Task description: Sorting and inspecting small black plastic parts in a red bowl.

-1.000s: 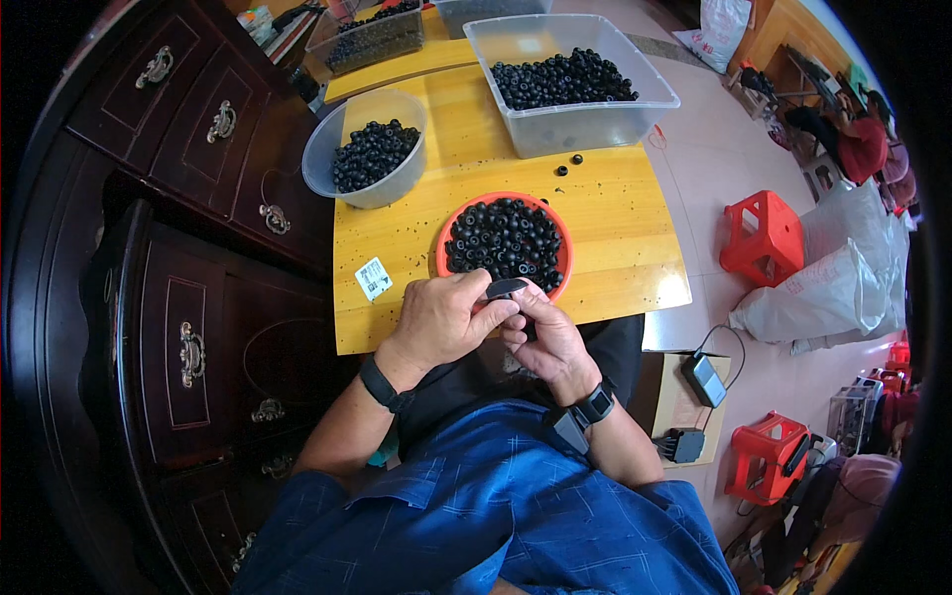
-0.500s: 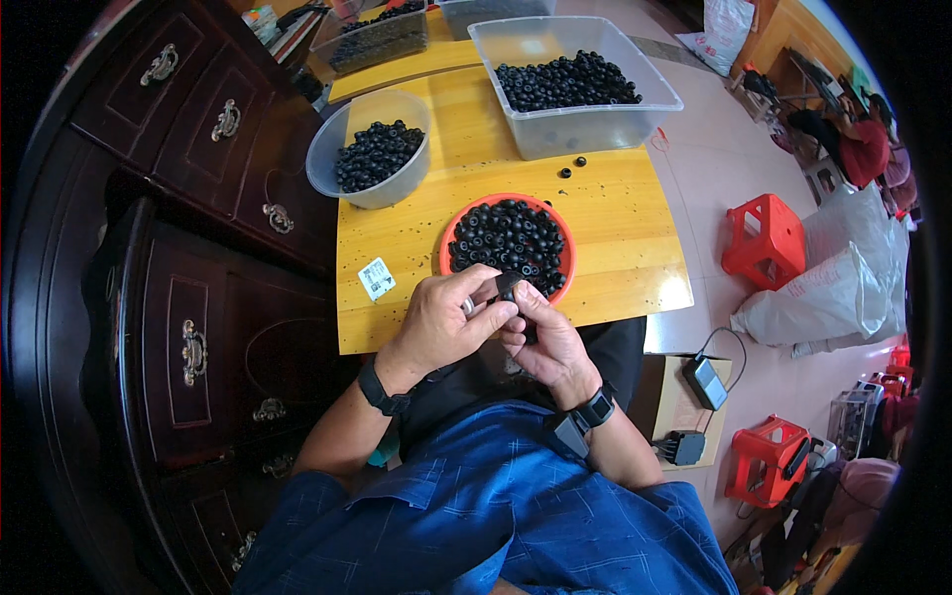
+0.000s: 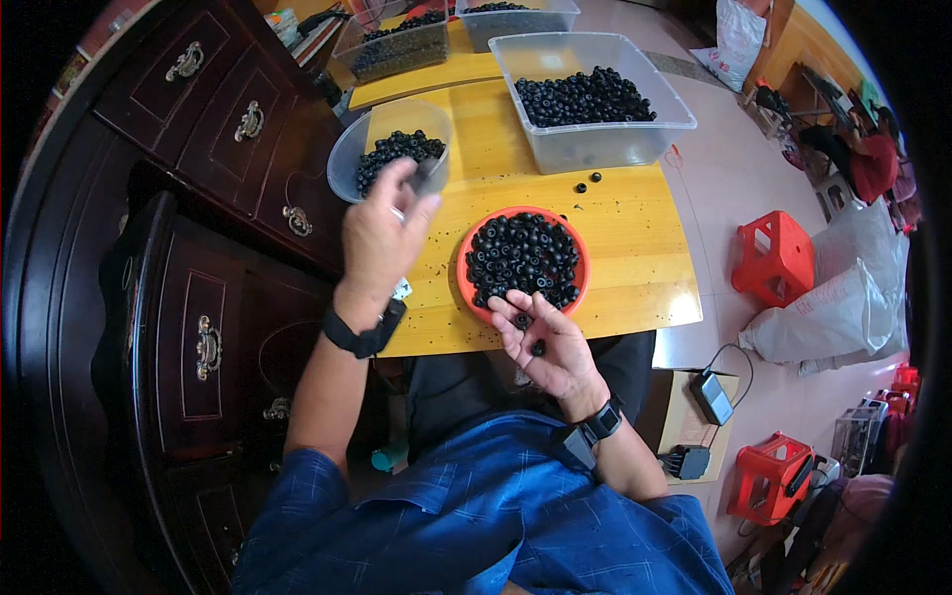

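Note:
My left hand (image 3: pixel 385 238) is raised at the front right of a round clear tub (image 3: pixel 343 164), which holds small black round pieces (image 3: pixel 392 151). Its fingers close on a dark thing (image 3: pixel 425 177) too blurred by motion to name. Palm up, my right hand (image 3: pixel 555 357) rests at the near rim of an orange-red bowl (image 3: pixel 586 268), its fingers curled. It holds a few small black round pieces (image 3: pixel 537 348), one between fingers and thumb, another in the palm. More such pieces, many with a hole in the middle, fill the bowl.
The bowl and tubs stand on a yellow wooden table (image 3: pixel 635 233). A large clear bin (image 3: pixel 595 149) of black pieces is behind, with two loose pieces (image 3: pixel 588 182) before it. Dark wooden drawers (image 3: pixel 213 223) border the left. A red stool (image 3: pixel 773 258) and white sacks (image 3: pixel 833 317) are right.
My left hand has moved away from my right, up and left to the round tub, carrying the dark thing. My right hand stays near the bowl and has opened somewhat, showing the pieces.

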`<state>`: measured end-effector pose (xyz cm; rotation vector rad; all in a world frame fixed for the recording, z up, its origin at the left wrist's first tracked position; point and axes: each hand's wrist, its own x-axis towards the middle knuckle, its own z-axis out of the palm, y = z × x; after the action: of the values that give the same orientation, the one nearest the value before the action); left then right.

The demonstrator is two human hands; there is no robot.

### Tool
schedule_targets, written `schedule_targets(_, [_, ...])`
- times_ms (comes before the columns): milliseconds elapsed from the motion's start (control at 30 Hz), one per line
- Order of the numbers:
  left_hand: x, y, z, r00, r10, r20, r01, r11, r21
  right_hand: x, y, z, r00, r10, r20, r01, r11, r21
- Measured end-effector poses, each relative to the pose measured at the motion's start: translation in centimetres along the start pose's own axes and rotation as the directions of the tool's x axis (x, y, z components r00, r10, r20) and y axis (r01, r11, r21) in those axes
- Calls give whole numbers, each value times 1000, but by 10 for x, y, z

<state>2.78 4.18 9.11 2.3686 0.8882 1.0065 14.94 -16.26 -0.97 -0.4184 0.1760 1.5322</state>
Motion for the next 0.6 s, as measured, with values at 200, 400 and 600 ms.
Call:
schedule_targets(200, [-34,15,9,937,12,348,52,983,-174,1,-2,12,997,1,82,-6,998,56])
schedule_targets(400, [-82,40,42,818,45,573,76,980,-185,6,-4,-6,978,20,208,-29,999,37])
schedule_targets(600, [-88,41,48,856,0,517,69,991,-113,-1,-1,9,997,-29,71,30,1000,-8])
